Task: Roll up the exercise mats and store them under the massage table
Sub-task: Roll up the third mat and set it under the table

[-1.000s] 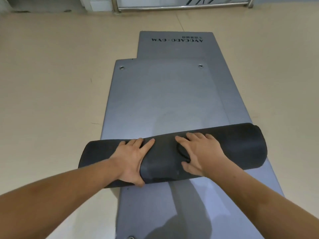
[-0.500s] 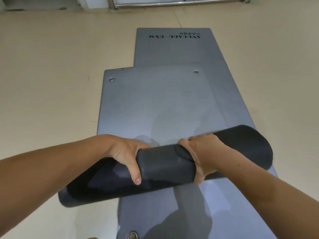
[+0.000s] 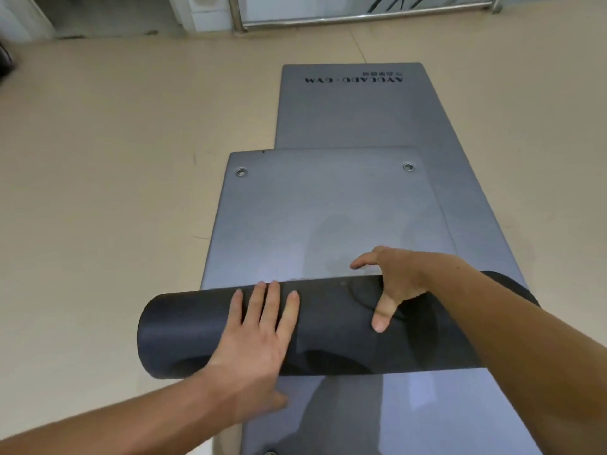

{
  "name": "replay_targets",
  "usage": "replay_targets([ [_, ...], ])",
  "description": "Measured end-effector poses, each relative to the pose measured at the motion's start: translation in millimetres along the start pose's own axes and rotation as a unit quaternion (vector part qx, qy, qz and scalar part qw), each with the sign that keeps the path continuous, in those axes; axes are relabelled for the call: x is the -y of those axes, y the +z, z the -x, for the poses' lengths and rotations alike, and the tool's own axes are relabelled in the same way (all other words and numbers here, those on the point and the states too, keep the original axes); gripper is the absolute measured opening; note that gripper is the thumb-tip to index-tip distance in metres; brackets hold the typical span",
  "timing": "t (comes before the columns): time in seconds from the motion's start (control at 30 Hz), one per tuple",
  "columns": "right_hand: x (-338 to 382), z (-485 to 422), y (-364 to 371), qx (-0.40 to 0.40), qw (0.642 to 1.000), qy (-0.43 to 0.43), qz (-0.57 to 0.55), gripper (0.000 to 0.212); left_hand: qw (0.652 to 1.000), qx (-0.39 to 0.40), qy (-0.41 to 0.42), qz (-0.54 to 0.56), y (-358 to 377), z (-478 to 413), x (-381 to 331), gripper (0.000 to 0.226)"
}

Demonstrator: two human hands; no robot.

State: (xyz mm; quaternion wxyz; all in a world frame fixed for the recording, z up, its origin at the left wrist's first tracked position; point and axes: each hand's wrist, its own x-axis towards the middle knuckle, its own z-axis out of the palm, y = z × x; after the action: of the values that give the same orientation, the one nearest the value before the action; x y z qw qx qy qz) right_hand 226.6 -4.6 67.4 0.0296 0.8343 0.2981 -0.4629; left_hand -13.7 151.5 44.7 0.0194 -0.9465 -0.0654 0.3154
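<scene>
Open floor (image 3: 115,208) flanking the mats (image 3: 322,208)

The room is bright, with soft, even light. A pale shine sits on the top grey mat (image 3: 312,205) in the middle of the frame. A bluish shine sits on the bottom mat (image 3: 492,405) at the lower right. Soft grey shadows lie on both, in the middle and at the bottom middle. The dark roll (image 3: 197,330) has a faint gleam along its top. The floor (image 3: 115,192) and metal rail (image 3: 361,20) bend near the edges. The upper left corner is blurry. The arms (image 3: 98,418) look big and stretched.
</scene>
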Motion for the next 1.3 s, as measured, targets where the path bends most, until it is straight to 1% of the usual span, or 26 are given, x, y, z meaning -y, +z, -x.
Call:
replay_targets([
  [0.07, 1, 6, -5, -0.101, 0.994, -0.006, 0.044, 0.118, 0.999, -0.037, -0.033, 0.004, 5, -19, 0, 0.145],
  [0.1, 2, 9, -6, -0.156, 0.985, -0.01, 0.071, 0.11, 0.998, -0.053, -0.033, 0.012, 4, -31, 8, 0.148],
  [0.17, 6, 14, 0, -0.238, 0.963, -0.016, 0.126, 0.082, 0.997, -0.072, -0.01, 0.029, -11, -52, 28, 0.152],
  [0.2, 10, 17, 8, -0.266, 0.951, -0.025, 0.158, 0.068, 0.997, -0.068, 0.006, 0.04, -21, -61, 38, 0.15],
  [0.23, 12, 19, 19, -0.282, 0.941, -0.038, 0.183, 0.061, 0.997, -0.053, 0.02, 0.056, -31, -69, 48, 0.144],
  [0.27, 13, 21, 31, -0.282, 0.938, -0.049, 0.198, 0.068, 0.997, -0.032, 0.026, 0.07, -41, -75, 56, 0.136],
  [0.33, 12, 25, 53, -0.238, 0.943, -0.037, 0.229, 0.108, 0.994, -0.003, 0.042, 0.101, -57, -86, 67, 0.118],
  [0.37, 9, 25, 61, -0.225, 0.94, -0.031, 0.256, 0.125, 0.991, 0.008, 0.048, 0.122, -62, -91, 70, 0.111],
  [0.4, 7, 23, 69, -0.229, 0.932, -0.027, 0.279, 0.136, 0.989, 0.017, 0.049, 0.136, -65, -92, 71, 0.106],
  [0.43, 5, 20, 76, -0.243, 0.925, -0.023, 0.292, 0.141, 0.988, 0.018, 0.051, 0.144, -65, -93, 72, 0.104],
  [0.47, 4, 17, 82, -0.26, 0.917, -0.019, 0.302, 0.142, 0.988, 0.015, 0.051, 0.142, -64, -93, 71, 0.103],
  [0.53, 1, 11, 90, -0.285, 0.904, -0.013, 0.318, 0.135, 0.99, 0.009, 0.05, 0.128, -61, -91, 67, 0.105],
  [0.6, -3, 8, 90, -0.291, 0.901, -0.023, 0.32, 0.128, 0.992, 0.013, 0.039, 0.117, -57, -91, 64, 0.112],
  [0.63, -3, 8, 87, -0.288, 0.902, -0.028, 0.321, 0.127, 0.993, 0.005, 0.03, 0.111, -55, -89, 62, 0.119],
  [0.7, -2, 10, 79, -0.28, 0.902, -0.032, 0.326, 0.129, 0.995, -0.048, 0.009, 0.083, -48, -78, 53, 0.134],
  [0.77, -2, 8, 66, -0.265, 0.906, -0.033, 0.329, 0.134, 0.99, -0.126, -0.007, 0.055, -30, -56, 37, 0.131],
  [0.8, -2, 5, 58, -0.256, 0.908, -0.032, 0.329, 0.137, 0.989, -0.143, -0.012, 0.042, -18, -44, 30, 0.128],
  [0.83, -1, 3, 49, -0.246, 0.913, -0.03, 0.324, 0.142, 0.99, -0.138, -0.019, 0.034, -5, -33, 24, 0.13],
  [0.9, 1, -2, 34, -0.229, 0.926, -0.03, 0.297, 0.149, 0.992, -0.109, -0.051, 0.027, 19, -27, 20, 0.139],
  [0.97, 2, -9, 26, -0.219, 0.937, -0.028, 0.271, 0.15, 0.991, -0.112, -0.069, -0.001, 32, -40, 21, 0.147],
  [1.03, 2, -15, 28, -0.232, 0.937, -0.027, 0.258, 0.15, 0.99, -0.111, -0.08, -0.032, 34, -55, 21, 0.147],
  [1.13, 4, -15, 46, -0.272, 0.922, -0.008, 0.276, 0.145, 0.987, -0.129, -0.083, -0.048, 31, -76, 30, 0.141],
  [1.2, 8, -13, 61, -0.288, 0.907, 0.0, 0.307, 0.144, 0.987, -0.141, -0.075, -0.031, 23, -88, 42, 0.135],
  [1.3, 11, -15, 70, -0.307, 0.893, 0.003, 0.328, 0.146, 0.99, -0.135, -0.049, -0.007, 5, -97, 58, 0.127],
])
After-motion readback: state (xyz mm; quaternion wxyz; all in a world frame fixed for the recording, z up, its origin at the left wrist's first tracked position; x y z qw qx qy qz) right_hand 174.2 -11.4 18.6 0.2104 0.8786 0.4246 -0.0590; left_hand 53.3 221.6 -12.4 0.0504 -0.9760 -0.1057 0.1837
